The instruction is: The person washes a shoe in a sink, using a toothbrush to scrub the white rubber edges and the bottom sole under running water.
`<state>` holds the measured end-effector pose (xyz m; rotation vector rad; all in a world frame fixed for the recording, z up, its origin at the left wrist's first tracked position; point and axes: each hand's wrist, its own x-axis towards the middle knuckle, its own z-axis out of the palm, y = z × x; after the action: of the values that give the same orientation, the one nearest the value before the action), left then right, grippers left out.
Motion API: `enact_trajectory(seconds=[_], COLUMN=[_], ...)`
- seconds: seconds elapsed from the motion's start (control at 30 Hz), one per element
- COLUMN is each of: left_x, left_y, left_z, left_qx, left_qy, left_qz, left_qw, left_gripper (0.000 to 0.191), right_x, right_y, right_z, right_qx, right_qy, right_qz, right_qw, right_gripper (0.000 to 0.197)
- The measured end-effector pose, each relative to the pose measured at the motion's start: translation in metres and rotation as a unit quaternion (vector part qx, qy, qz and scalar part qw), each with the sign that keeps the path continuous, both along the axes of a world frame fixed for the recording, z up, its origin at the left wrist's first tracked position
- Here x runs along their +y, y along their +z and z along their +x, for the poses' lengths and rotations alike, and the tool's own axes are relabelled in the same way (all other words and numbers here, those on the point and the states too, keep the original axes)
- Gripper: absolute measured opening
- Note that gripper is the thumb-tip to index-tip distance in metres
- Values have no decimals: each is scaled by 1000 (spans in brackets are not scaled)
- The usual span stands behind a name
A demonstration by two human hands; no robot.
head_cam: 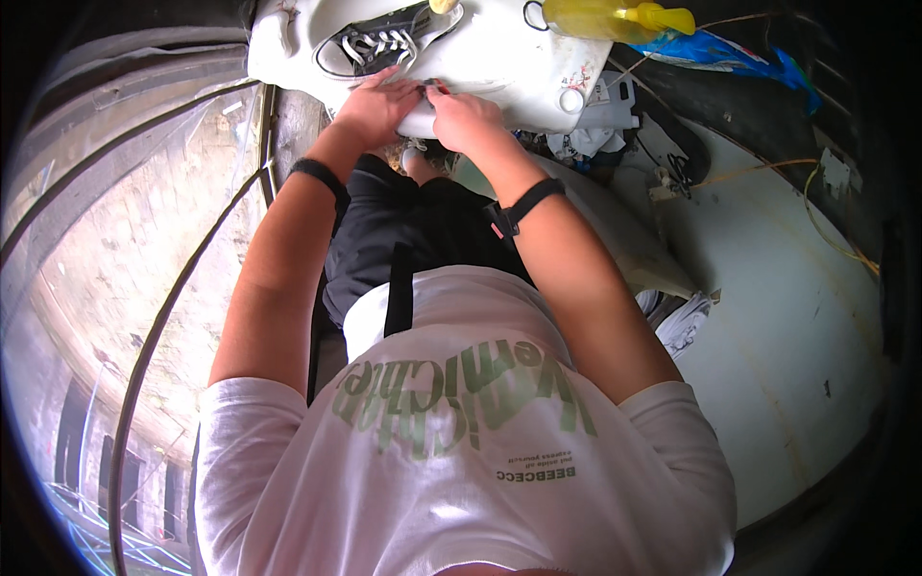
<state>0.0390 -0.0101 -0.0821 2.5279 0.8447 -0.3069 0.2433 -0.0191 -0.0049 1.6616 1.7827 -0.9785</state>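
My left hand (378,111) lies palm down at the near edge of the white tabletop (518,50), its fingertips close to my right hand. What is under its palm is hidden. My right hand (464,121) pinches a small dark and red tool (436,87), mostly covered by the fingers, against the white surface. Just beyond my left hand rests a black canvas sneaker (374,43) with white laces and a white toe cap, touching or nearly touching the thumb side.
A yellow spray bottle (598,20) lies at the far right, beside a blue plastic bag (713,54). A small round white cap (571,101) sits near the table's right corner. Below are a grey plastic jug (609,104) and a dark shoe (677,140). A window (144,237) is on the left.
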Motion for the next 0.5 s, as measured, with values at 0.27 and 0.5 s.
enact_trajectory(seconds=[0.27,0.5], left_x=[-4,-3], left_y=[-27,-14], left_z=[-2,1], left_qx=[-18,-9], left_qy=[9,17], left_qz=[56,16], left_qw=[998,1000], left_gripper=[81,78], right_x=[26,13], right_y=[-13,-34], right_z=[51,53], right_qx=[-81,-133], right_qy=[3,9], right_qz=[19,38], right_qw=[997,990], right_gripper=[45,54])
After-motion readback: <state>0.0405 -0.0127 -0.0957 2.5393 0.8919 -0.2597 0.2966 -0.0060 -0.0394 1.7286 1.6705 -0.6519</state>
